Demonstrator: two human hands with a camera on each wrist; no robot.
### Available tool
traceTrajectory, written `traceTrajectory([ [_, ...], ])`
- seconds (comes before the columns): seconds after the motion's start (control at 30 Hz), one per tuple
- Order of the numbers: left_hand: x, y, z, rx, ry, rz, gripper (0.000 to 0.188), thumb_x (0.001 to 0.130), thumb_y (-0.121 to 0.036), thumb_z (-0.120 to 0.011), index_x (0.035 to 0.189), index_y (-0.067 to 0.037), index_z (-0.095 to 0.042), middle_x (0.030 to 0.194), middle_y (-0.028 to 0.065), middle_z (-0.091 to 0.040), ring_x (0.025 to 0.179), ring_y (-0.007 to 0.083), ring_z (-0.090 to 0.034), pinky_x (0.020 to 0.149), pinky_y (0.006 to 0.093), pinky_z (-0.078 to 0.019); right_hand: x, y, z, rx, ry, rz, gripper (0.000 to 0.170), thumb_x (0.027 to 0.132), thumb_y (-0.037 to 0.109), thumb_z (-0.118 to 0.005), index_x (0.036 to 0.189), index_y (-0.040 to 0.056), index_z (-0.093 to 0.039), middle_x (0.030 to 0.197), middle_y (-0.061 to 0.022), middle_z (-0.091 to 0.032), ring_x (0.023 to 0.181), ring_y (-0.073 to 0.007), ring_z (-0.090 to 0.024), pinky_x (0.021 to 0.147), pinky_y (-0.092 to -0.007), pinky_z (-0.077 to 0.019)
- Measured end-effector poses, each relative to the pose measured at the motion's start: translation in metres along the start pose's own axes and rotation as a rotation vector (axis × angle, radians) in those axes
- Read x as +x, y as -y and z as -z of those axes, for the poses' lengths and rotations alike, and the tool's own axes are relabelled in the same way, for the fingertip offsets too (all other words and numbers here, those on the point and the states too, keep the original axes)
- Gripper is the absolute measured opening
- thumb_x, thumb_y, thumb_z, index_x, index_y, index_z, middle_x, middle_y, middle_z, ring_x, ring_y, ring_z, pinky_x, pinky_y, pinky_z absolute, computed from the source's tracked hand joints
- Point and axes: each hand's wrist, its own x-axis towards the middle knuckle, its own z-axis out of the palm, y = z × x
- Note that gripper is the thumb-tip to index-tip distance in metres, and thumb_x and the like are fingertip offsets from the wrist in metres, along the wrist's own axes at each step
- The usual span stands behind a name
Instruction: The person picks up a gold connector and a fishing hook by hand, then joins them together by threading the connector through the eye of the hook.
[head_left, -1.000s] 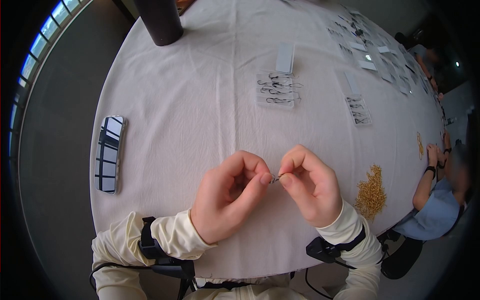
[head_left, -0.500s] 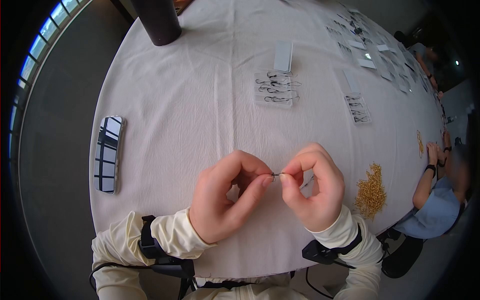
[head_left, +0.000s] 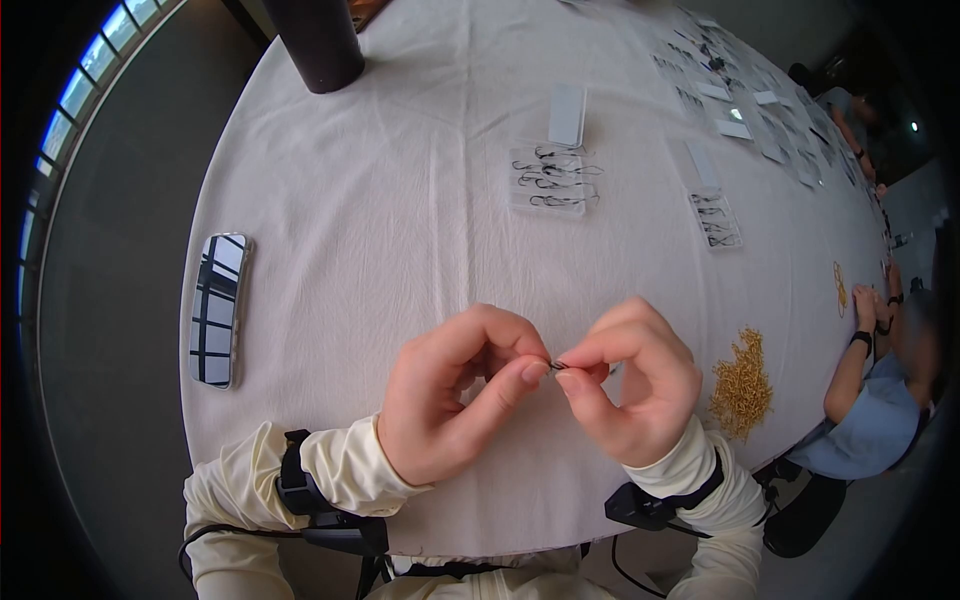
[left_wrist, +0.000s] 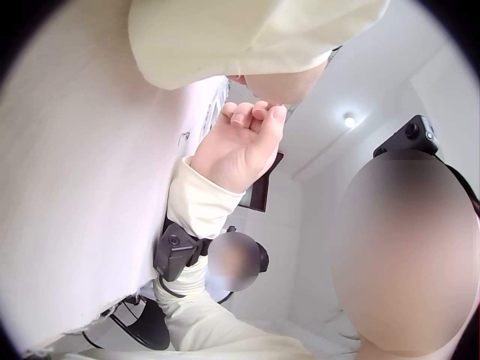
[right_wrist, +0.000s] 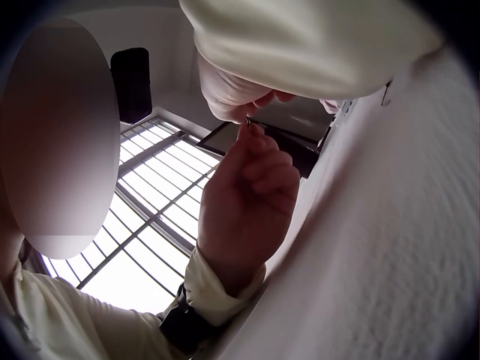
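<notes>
My left hand (head_left: 450, 390) pinches a small dark wire-like piece (head_left: 559, 366) between thumb and forefinger. Opposite it, the thumb and forefinger of my right hand (head_left: 640, 385) pinch the same piece, the two sets of fingertips almost meeting. Its exact kind I cannot tell, as the fingers hide most of it. A dark hook shape (left_wrist: 184, 137) shows beside my right hand in the left wrist view. In the right wrist view a hook (right_wrist: 386, 94) shows against the cloth. Farther up the table, a clear box (head_left: 520, 205) holds several dark hooks with loops.
Right of my hands lies a heap of small gold-coloured pieces (head_left: 742, 385). A phone (head_left: 218, 312) lies at the left edge, a dark cup (head_left: 318, 50) beyond it. A second clear box (head_left: 735, 235) and several packets stand farther right, near a seated person (head_left: 865, 420).
My right hand has shifted slightly right and turned, still pinching. The left hand stays nearly in place. The piece between the fingertips has changed angle.
</notes>
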Motion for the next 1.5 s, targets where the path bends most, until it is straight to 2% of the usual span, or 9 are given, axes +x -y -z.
traceTrajectory([
  [0.2,-0.0010,-0.0004,-0.0018,0.018,0.006,0.002,0.009,0.096,-0.004,-0.062,0.103,0.001,-0.060,0.089,0.0040,-0.066,0.075,0.0061,-0.057,0.065,0.0212,-0.0461,-0.0047,0.0014,-0.0001,-0.102,-0.043,-0.027,0.020,0.071,-0.003,-0.077,0.082,0.0089,-0.064,0.073,-0.0005,-0.057,0.060,-0.0114,-0.049,0.057,-0.0255,-0.0394],
  [0.27,-0.0007,-0.0054,-0.0028,0.056,-0.046,0.028,0.008,0.095,-0.003,-0.064,0.100,0.002,-0.062,0.088,0.0062,-0.068,0.074,0.0080,-0.061,0.065,0.0231,-0.0489,-0.0034,0.0031,0.0005,-0.136,-0.051,-0.023,0.021,0.070,-0.003,-0.077,0.080,0.0099,-0.064,0.071,0.0003,-0.056,0.059,-0.0111,-0.049,0.057,-0.0254,-0.0378],
  [0.63,-0.0006,-0.0052,-0.0031,0.216,-0.085,-0.125,0.009,0.088,0.004,-0.067,0.096,0.002,-0.064,0.086,0.0101,-0.067,0.069,0.0152,-0.064,0.062,0.0260,-0.0506,0.0014,0.0019,0.0000,-0.429,-0.089,0.357,0.028,0.065,-0.001,-0.081,0.082,0.0113,-0.063,0.068,0.0048,-0.054,0.057,-0.0129,-0.052,0.065,-0.0305,-0.0373],
  [0.77,0.0004,-0.0067,-0.0010,0.285,-0.061,-0.227,0.013,0.086,0.007,-0.067,0.097,0.000,-0.066,0.087,0.0102,-0.066,0.068,0.0161,-0.062,0.061,0.0267,-0.0497,0.0029,0.0030,-0.0002,-0.494,-0.073,0.404,0.029,0.064,-0.001,-0.081,0.083,0.0119,-0.063,0.069,0.0054,-0.054,0.057,-0.0124,-0.052,0.065,-0.0308,-0.0365],
  [0.9,-0.0007,-0.0064,-0.0025,0.272,-0.072,-0.237,0.013,0.086,0.007,-0.067,0.097,0.000,-0.066,0.087,0.0103,-0.067,0.068,0.0167,-0.062,0.061,0.0266,-0.0501,0.0008,0.0020,-0.0009,-0.523,-0.080,0.438,0.030,0.063,-0.001,-0.081,0.085,0.0107,-0.063,0.070,0.0048,-0.052,0.055,-0.0132,-0.050,0.065,-0.0315,-0.0353],
  [1.07,-0.0035,-0.0064,-0.0051,0.195,-0.092,-0.133,0.009,0.090,0.004,-0.065,0.097,0.001,-0.061,0.087,0.0092,-0.066,0.071,0.0141,-0.062,0.063,0.0259,-0.0502,-0.0003,0.0033,0.0007,-0.563,-0.082,0.474,0.031,0.062,-0.002,-0.081,0.085,0.0091,-0.063,0.069,0.0037,-0.051,0.054,-0.0133,-0.049,0.065,-0.0324,-0.0346],
  [1.3,-0.0049,-0.0070,-0.0055,0.178,-0.073,-0.057,0.009,0.091,0.002,-0.064,0.099,0.001,-0.059,0.087,0.0089,-0.066,0.071,0.0134,-0.061,0.065,0.0256,-0.0498,-0.0019,0.0042,0.0024,-0.711,-0.069,0.584,0.016,0.071,0.004,-0.074,0.085,0.0043,-0.067,0.070,0.0031,-0.048,0.054,-0.0116,-0.047,0.066,-0.0327,-0.0338],
  [1.5,-0.0029,-0.0063,-0.0049,0.260,-0.077,-0.126,0.009,0.089,0.003,-0.067,0.096,0.001,-0.061,0.085,0.0085,-0.064,0.067,0.0160,-0.059,0.062,0.0273,-0.0489,-0.0026,0.0046,0.0035,-0.801,-0.063,0.659,0.009,0.073,0.004,-0.069,0.081,0.0031,-0.067,0.069,0.0020,-0.046,0.053,-0.0111,-0.046,0.067,-0.0322,-0.0329],
])
